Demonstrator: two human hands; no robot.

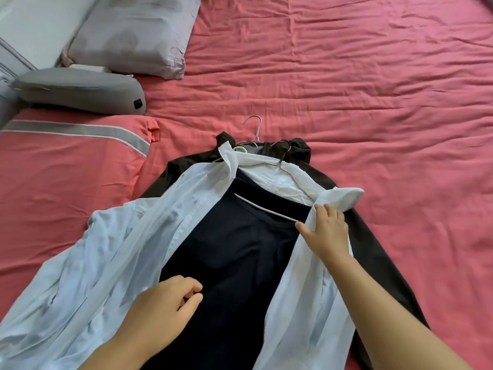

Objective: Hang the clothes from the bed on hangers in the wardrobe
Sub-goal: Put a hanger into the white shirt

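Note:
A pile of clothes lies on the pink bed. A dark olive jacket is at the bottom. Over it is a pale blue shirt, spread open. Inside the shirt lies a navy garment with a thin wire hanger across its neckline. A silver hanger hook, a green hanger and a dark hanger hook show at the collars. My right hand grips the shirt's right front near the shoulder, thumb at the wire hanger's end. My left hand pinches the shirt's left front edge lower down.
A white pillow and a grey bolster cushion lie at the far left by the headboard. A pink pillow with a grey stripe sits left of the clothes. The wrinkled pink sheet stretches to the right.

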